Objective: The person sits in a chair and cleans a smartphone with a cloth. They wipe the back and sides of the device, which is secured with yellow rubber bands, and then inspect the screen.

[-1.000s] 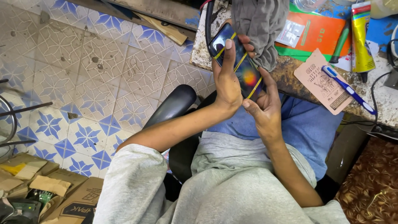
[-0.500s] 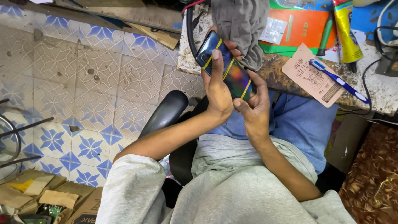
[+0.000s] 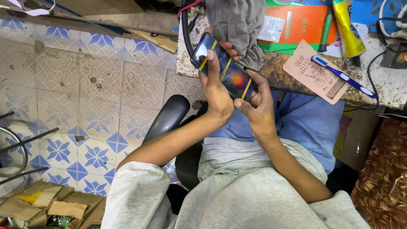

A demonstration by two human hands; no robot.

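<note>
A dark smartphone (image 3: 224,68) bound with three yellow rubber bands is held tilted in front of me, over the edge of a worn worktop (image 3: 381,85). My left hand (image 3: 216,91) grips its left side, thumb pressed on the screen near the upper end. My right hand (image 3: 257,106) holds the lower right end, thumb at the bottom corner. A grey cloth (image 3: 239,25) hangs just behind the phone, touching its upper edge.
On the worktop lie a blue toothbrush (image 3: 343,76) on a beige card (image 3: 316,76), an orange packet (image 3: 296,23), a yellow glue tube (image 3: 347,27) and black cables (image 3: 383,38). A black chair armrest (image 3: 167,116) is below left. Cardboard scraps (image 3: 46,205) lie on the tiled floor.
The view has shifted slightly; both hands keep hold of the phone, which now sits a little lower and nearer the bench edge. My left thumb stays on the screen.
</note>
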